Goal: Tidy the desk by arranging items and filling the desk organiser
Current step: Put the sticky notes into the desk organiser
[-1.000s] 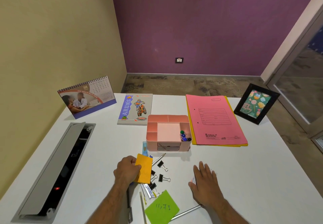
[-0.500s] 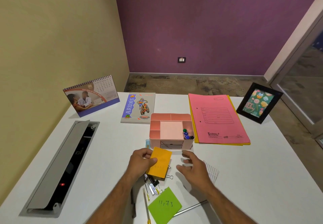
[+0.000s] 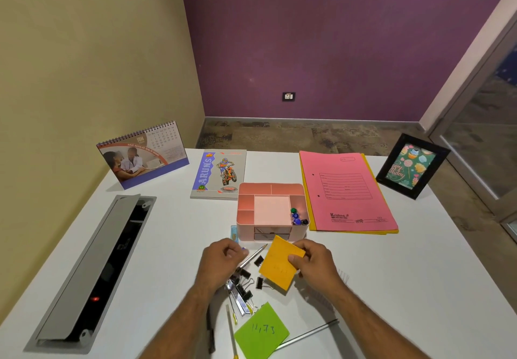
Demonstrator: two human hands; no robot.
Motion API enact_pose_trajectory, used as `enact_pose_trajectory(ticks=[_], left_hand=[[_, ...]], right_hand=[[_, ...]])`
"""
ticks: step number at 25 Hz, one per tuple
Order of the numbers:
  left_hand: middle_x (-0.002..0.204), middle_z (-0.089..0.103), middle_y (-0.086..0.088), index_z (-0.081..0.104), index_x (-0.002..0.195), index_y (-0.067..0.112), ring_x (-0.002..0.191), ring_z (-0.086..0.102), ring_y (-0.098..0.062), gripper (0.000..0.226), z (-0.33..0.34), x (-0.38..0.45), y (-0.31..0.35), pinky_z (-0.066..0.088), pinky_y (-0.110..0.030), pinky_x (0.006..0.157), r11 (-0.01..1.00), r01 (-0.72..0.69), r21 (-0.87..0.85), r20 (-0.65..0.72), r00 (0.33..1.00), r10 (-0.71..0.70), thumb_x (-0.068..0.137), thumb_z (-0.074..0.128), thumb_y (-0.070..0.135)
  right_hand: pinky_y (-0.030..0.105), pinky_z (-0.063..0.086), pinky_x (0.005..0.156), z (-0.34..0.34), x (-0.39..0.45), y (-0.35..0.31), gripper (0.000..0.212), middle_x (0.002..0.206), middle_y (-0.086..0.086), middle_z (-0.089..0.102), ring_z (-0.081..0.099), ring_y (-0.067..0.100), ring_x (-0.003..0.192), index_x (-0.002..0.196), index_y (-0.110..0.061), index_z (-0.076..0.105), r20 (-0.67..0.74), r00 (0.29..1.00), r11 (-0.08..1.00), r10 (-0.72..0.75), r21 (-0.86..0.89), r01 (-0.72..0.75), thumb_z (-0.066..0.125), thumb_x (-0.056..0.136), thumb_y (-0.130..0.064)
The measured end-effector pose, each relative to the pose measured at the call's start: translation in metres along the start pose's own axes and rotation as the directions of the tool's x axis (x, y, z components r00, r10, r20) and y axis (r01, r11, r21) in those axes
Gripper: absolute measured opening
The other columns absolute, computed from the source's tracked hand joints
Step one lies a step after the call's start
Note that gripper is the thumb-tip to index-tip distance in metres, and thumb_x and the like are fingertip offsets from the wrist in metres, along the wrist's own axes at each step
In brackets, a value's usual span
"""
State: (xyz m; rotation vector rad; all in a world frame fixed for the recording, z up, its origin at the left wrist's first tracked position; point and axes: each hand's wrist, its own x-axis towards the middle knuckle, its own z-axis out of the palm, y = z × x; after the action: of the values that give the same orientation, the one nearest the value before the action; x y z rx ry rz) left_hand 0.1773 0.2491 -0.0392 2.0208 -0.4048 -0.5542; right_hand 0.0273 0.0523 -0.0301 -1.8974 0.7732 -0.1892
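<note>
From the head camera, the right hand (image 3: 314, 263) pinched an orange note (image 3: 279, 265) by its right edge, thumb on top, holding it tilted above the desk (image 3: 405, 288) just in front of the pink organiser (image 3: 270, 210). The left hand (image 3: 221, 260) hovered beside it with fingers loosely curled, gripping nothing, over a pen (image 3: 251, 256) and a scatter of black clips (image 3: 246, 283). The organiser stood mid-desk; a pale pad filled its centre, and coloured pins (image 3: 297, 216) lay in its right compartment. A small blue item (image 3: 234, 232) leaned at its left front corner; what it was could not be told. A green note (image 3: 261, 330) marked "11,73" lay near the front edge, with a pencil (image 3: 307, 333) to its right. Further back were a calendar (image 3: 144, 154), a notebook (image 3: 219, 173), a pink folder (image 3: 347, 190) and a framed card (image 3: 412, 166). A cable tray (image 3: 84, 269) stood open on the left.
</note>
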Motion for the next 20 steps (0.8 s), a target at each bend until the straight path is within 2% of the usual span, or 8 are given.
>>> enact_pose_trajectory(ticks=[2,4,6,9,13,16,18,20], left_hand=[[0.066,0.065,0.005,0.061,0.071,0.027,0.063,0.061,-0.010,0.015,-0.011,0.000,-0.017,0.048,-0.025,0.062,0.958,0.074,0.279,-0.097,0.994,-0.049,0.072,0.075,0.030],[0.073,0.063,0.009,0.054,0.074,0.028,0.073,0.062,-0.013,0.018,-0.017,-0.002,-0.030,0.047,-0.027,0.065,0.865,0.111,0.489,-0.069,0.994,-0.088,0.070,0.070,0.034],[0.081,0.060,0.010,0.053,0.077,0.029,0.085,0.059,-0.016,0.019,-0.017,-0.004,-0.040,0.048,-0.029,0.073,0.792,0.099,0.602,-0.027,0.994,-0.104,0.071,0.067,0.039],[0.087,0.062,0.010,0.055,0.079,0.029,0.090,0.059,-0.016,0.016,-0.017,-0.002,-0.046,0.048,-0.029,0.078,0.779,0.119,0.616,-0.019,0.991,-0.136,0.072,0.064,0.040],[0.092,0.065,0.008,0.054,0.077,0.029,0.094,0.059,-0.016,0.017,-0.014,0.000,-0.049,0.048,-0.029,0.080,0.752,0.100,0.652,-0.006,0.992,-0.127,0.080,0.060,0.044],[0.097,0.066,0.007,0.053,0.078,0.028,0.098,0.059,-0.018,0.017,-0.013,0.000,-0.048,0.047,-0.030,0.082,0.729,0.083,0.680,-0.001,0.994,-0.111,0.085,0.056,0.043],[0.100,0.065,0.006,0.050,0.081,0.029,0.101,0.057,-0.019,0.016,-0.012,-0.003,-0.048,0.044,-0.032,0.083,0.675,0.043,0.737,0.008,0.997,-0.072,0.088,0.050,0.043],[0.102,0.063,0.005,0.048,0.087,0.029,0.102,0.055,-0.020,0.016,-0.010,-0.006,-0.047,0.040,-0.034,0.083,0.582,-0.030,0.813,0.041,0.999,-0.005,0.092,0.045,0.043]], right_hand=[[0.042,0.057,0.064,-0.002,-0.002,0.014,0.018,0.068,-0.005,0.066,0.065,0.022,0.064,0.081,-0.030,0.067,-0.021,0.998,0.997,0.067,-0.048,-0.068,0.073,0.082,-0.013],[0.038,0.056,0.066,-0.002,-0.006,0.028,0.015,0.067,-0.008,0.065,0.065,0.018,0.064,0.080,-0.027,0.067,-0.046,0.992,0.986,0.115,-0.114,-0.119,0.073,0.081,-0.014],[0.029,0.049,0.067,-0.002,-0.009,0.038,0.012,0.074,-0.007,0.066,0.062,0.013,0.069,0.083,-0.025,0.066,-0.061,0.986,0.970,0.158,-0.176,-0.166,0.072,0.081,-0.014],[0.025,0.039,0.068,-0.005,-0.011,0.051,0.014,0.082,-0.002,0.066,0.059,0.016,0.076,0.083,-0.025,0.063,-0.087,0.981,0.948,0.171,-0.258,-0.188,0.072,0.080,-0.016],[0.025,0.039,0.067,-0.007,-0.014,0.058,0.015,0.078,-0.006,0.062,0.055,0.014,0.075,0.083,-0.025,0.060,-0.125,0.974,0.915,0.189,-0.338,-0.221,0.075,0.078,-0.025],[0.025,0.037,0.068,-0.005,-0.014,0.060,0.020,0.090,-0.002,0.064,0.053,0.013,0.078,0.092,-0.021,0.065,-0.158,0.970,0.895,0.186,-0.379,-0.234,0.076,0.077,-0.029],[0.024,0.036,0.069,-0.003,-0.015,0.059,0.027,0.096,-0.002,0.059,0.053,0.014,0.081,0.099,-0.019,0.065,-0.168,0.967,0.882,0.191,-0.402,-0.244,0.075,0.077,-0.031],[0.026,0.040,0.069,-0.002,-0.017,0.056,0.025,0.099,-0.003,0.057,0.057,0.015,0.085,0.101,-0.021,0.063,-0.183,0.968,0.878,0.172,-0.417,-0.235,0.072,0.080,-0.033]])
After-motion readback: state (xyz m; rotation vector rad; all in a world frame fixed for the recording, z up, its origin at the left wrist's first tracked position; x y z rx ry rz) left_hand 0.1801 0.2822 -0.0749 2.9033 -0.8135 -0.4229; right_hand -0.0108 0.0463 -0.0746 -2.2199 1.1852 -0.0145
